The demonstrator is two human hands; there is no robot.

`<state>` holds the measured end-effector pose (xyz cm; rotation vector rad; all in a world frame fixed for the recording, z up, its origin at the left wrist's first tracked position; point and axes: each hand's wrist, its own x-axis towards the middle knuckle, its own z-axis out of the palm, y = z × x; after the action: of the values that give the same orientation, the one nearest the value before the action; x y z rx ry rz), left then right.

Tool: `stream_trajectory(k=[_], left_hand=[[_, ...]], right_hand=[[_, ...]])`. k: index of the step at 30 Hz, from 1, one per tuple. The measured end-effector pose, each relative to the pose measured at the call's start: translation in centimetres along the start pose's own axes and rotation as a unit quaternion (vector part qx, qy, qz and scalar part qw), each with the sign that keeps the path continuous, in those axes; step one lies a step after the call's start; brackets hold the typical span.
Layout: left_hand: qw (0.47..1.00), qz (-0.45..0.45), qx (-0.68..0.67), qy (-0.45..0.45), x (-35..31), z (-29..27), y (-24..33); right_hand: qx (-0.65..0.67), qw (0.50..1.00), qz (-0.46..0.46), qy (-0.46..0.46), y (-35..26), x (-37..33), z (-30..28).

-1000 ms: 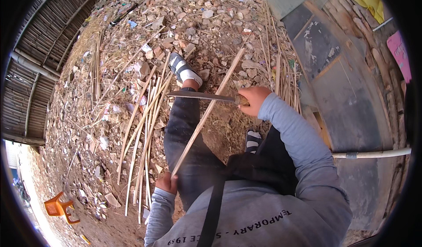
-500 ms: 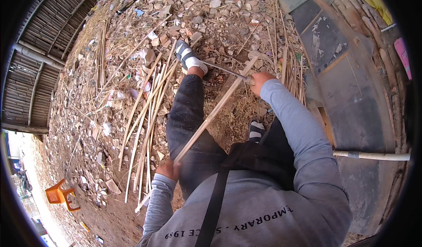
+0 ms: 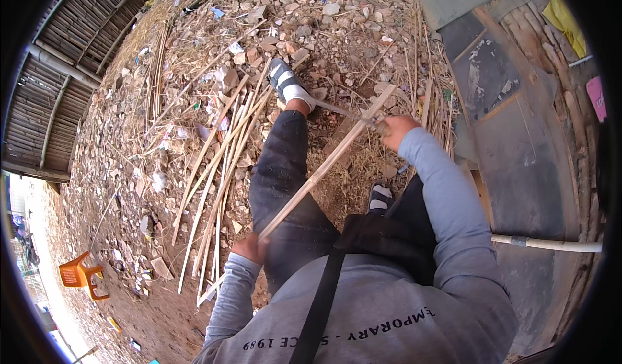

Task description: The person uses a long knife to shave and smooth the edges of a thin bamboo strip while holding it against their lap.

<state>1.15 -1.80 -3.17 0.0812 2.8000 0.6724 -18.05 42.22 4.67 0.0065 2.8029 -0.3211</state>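
My left hand [image 3: 249,248] is closed round the near end of a long, pale split bamboo strip [image 3: 319,172]. The strip slants across my left thigh, away from me and to the right. In my right hand [image 3: 398,133] is the handle of a long, narrow-bladed knife [image 3: 337,110]. Its blade crosses the strip near the far end and points left toward my shoe [image 3: 284,79]. Whether the edge is biting into the bamboo, I cannot tell. My fingers hide most of the handle.
Several cut bamboo strips [image 3: 219,189] lie in a loose pile left of my leg. Stones and litter [image 3: 311,30] cover the ground ahead. Dark sheets [image 3: 525,170] and poles run along the right. An orange plastic chair [image 3: 79,276] stands at the left, below a bamboo wall [image 3: 39,118].
The knife has slid a little way along the strip toward me, and its blade looks slightly turned. My left hand keeps its grip. The whole view has shifted slightly.
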Motion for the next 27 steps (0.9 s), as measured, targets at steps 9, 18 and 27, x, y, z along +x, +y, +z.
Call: stream_trajectory(k=[9, 18, 27], left_hand=[[0.999, -0.004, 0.032, -0.004, 0.0, 0.4, -0.7], [0.999, -0.037, -0.019, -0.024, -0.3, 0.1, -0.1], [0.999, -0.039, 0.013, -0.021, -0.2, -0.7, 1.1]], right_hand=[[0.034, 0.998, -0.019, -0.058, 1.4, 1.9, 1.4], [0.013, 0.986, -0.087, -0.139, -0.9, -0.4, -0.1], [-0.047, 0.989, -0.11, -0.086, -1.1, -0.7, 0.7]])
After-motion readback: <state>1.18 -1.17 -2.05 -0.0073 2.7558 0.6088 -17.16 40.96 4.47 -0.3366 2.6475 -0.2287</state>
